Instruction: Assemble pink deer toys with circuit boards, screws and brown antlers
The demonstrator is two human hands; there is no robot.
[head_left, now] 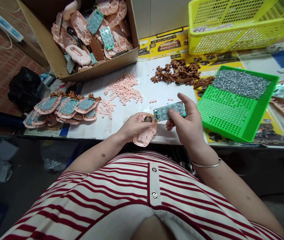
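Cardboard carton (102,65), upper left: loose pink shells (78,55) and green boards (107,37) are being held in it, jumbled; whether as stock or rejects cannot be told. Yellow basket (231,40) is being kept at back right. Green tray (224,110), right: silver metal pieces (241,81) are being contained at its far end. Stack of filled shells (67,107), far left, is being kept with boards lying in them; that stage is judged done there. Brown pieces (176,71) are being kept heaped beyond the hands. Held shell (142,137), centre, is being gripped by the left hand (134,126). Held board (161,112) is being pinched by the right hand (188,123), at the shell's edge, not seated; this unit is judged unfinished. Small pink bits (124,88) are being kept scattered, many unused.
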